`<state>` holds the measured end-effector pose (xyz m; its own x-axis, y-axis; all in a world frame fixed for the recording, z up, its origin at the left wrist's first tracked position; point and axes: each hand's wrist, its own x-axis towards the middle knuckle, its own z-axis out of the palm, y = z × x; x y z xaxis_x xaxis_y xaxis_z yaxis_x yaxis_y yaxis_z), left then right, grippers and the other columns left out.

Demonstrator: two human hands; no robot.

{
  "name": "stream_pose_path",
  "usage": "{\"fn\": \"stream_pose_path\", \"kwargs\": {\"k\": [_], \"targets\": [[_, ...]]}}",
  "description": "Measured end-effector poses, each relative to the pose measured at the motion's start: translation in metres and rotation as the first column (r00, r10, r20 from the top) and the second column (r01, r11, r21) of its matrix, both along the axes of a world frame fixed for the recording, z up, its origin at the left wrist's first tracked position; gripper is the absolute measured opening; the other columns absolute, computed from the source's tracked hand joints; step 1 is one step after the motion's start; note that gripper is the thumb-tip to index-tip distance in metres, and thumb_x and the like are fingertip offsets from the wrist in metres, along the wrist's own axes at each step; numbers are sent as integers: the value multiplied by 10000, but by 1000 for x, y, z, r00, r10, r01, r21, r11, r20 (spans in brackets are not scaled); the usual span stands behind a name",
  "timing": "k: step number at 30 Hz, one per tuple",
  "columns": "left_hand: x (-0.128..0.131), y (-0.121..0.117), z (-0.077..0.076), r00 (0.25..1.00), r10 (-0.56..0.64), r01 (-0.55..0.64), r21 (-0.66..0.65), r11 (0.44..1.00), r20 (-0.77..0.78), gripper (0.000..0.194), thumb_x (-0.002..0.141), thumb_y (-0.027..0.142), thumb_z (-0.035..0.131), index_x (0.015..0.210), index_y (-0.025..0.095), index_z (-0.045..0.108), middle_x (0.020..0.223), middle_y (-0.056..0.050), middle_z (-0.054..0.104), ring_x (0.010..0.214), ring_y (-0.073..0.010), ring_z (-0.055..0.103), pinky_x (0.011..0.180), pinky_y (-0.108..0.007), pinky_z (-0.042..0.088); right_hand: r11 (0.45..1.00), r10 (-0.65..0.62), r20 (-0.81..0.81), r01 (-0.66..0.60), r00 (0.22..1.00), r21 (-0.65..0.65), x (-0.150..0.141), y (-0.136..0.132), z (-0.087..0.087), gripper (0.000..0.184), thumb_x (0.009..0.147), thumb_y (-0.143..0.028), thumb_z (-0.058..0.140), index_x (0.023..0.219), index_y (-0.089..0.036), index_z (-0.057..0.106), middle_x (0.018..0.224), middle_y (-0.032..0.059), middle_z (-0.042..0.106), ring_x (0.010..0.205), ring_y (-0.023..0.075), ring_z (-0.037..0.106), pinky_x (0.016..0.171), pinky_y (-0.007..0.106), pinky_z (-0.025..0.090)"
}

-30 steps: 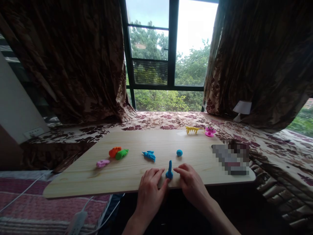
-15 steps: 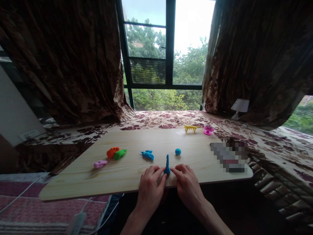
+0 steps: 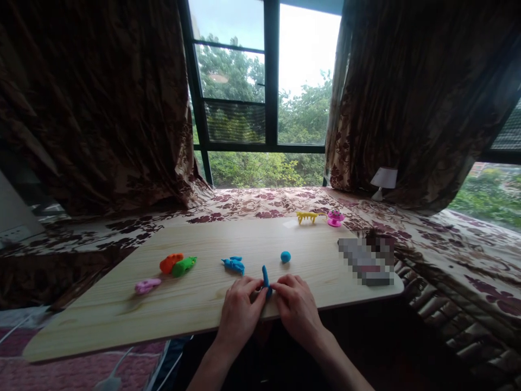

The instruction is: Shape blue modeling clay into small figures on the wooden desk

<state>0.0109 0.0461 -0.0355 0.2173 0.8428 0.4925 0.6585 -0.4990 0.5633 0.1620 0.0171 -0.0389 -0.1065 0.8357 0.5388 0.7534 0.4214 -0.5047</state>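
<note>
A piece of blue modelling clay stands at the table's near edge, a thin stem rising from a thicker base. The stem leans a little to the left. My left hand pinches the base from the left with thumb and forefinger. From the other side, the fingertips of my right hand press on the same base, its remaining fingers curled. Just beyond lie a blue clay ball and a blue clay figure with a pointed end. The base is partly hidden by my fingers.
Orange clay, green clay and pink clay lie at the left of the wooden table. A yellow four-legged figure and a magenta piece stand at the back. A blurred-out object lies at right.
The view has turned slightly to the right, so everything sits further left. The blue stem, upright before, now tilts left. Both hands remain at its base.
</note>
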Motion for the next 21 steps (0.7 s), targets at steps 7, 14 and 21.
{"fn": "stream_pose_path", "kwargs": {"k": [7, 14, 21], "targets": [[0, 0, 1, 999, 13, -12, 28, 1000, -34, 157, 808, 292, 525, 812, 226, 667, 821, -26, 648, 844, -202, 582, 778, -329, 447, 999, -37, 48, 36, 998, 33, -1, -1, -2, 330, 773, -71, 552, 977, -299, 677, 885, 14, 627, 870, 192, 523, 806, 309, 403], [1, -1, 1, 999, 25, -23, 55, 998, -46, 166, 811, 300, 519, 818, 234, 671, 806, -30, 652, 827, -211, 581, 774, -336, 449, 997, -56, 72, 52, 996, 51, -3, -4, 0, 320, 791, -84, 515, 1027, -264, 631, 918, 34, 616, 887, 206, 512, 817, 320, 391], [-1, -1, -2, 998, 39, -36, 43, 998, -57, 186, 814, 304, 513, 903, 223, 654, 833, -30, 644, 852, -213, 567, 797, -350, 442, 999, -37, 94, 34, 995, 30, -3, -4, 0, 250, 803, -98, 508, 933, -263, 643, 929, 27, 595, 903, 204, 497, 814, 322, 379]]}}
